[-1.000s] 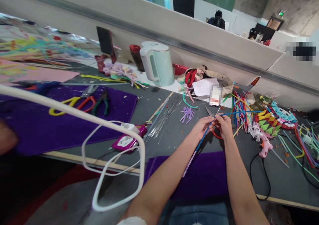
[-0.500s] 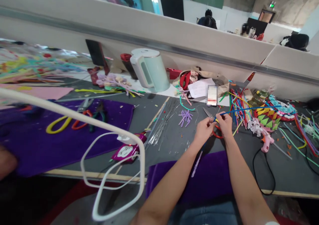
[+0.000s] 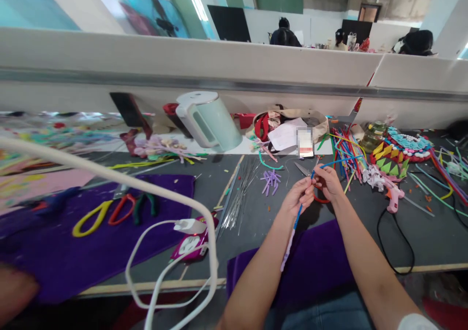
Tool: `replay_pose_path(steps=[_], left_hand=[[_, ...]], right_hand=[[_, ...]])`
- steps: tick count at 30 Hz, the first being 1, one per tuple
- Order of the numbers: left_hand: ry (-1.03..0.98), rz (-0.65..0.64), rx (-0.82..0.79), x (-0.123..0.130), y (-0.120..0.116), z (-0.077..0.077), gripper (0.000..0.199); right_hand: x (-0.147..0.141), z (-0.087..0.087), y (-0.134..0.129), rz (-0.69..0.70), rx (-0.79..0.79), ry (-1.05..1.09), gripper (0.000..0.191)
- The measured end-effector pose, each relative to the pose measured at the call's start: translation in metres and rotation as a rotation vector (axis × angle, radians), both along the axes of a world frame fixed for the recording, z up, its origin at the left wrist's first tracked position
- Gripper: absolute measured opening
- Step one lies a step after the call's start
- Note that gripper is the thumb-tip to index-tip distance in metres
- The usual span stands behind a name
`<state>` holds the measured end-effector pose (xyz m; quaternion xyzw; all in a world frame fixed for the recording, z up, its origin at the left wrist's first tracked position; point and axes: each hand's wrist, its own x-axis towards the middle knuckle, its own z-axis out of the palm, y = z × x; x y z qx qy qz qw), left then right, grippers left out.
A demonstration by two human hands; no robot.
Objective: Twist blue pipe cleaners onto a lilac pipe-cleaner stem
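My left hand pinches a blue pipe cleaner between thumb and fingertips. My right hand is closed on the same pipe cleaner, close beside the left. Its free end reaches out to the right over a bundle of coloured pipe cleaners. Below my left hand, the blue strand runs down into a pale lilac wrapped stem. Scissors lie behind my hands, their red handle partly hidden by them. Short purple pieces are scattered left of the scissors.
A pink glue gun with a black cord lies right. Thin metal wires, a light green kettle and pliers on purple cloth stand left. A white cable crosses the foreground. Another person's blurred hand shows lower left.
The view has tilted and shifted. The blue pipe cleaner's free end reaches less far right, and more blue strand shows below my left hand. Both hands stay close together.
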<state>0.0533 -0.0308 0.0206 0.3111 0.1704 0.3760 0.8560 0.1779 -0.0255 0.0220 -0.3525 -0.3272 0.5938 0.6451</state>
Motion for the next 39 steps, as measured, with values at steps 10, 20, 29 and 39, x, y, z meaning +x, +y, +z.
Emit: replay_pose_path(steps=[10, 20, 29, 39], left_hand=[[0.543, 0.343, 0.307, 0.012, -0.009, -0.002, 0.027], [0.838, 0.538, 0.635, 0.009, -0.014, -0.001, 0.028], [0.094, 0.122, 0.045, 0.006, -0.005, -0.005, 0.018], [0.535, 0.276, 0.279, 0.018, -0.015, -0.004, 0.03]], right_hand=[[0.001, -0.003, 0.0, -0.288, 0.137, -0.384, 0.015], [0.002, -0.009, 0.003, -0.24, 0.068, -0.273, 0.017], [0.004, -0.002, -0.001, -0.044, 0.038, 0.006, 0.025], [0.008, -0.006, 0.002, -0.18, 0.112, -0.232, 0.019]])
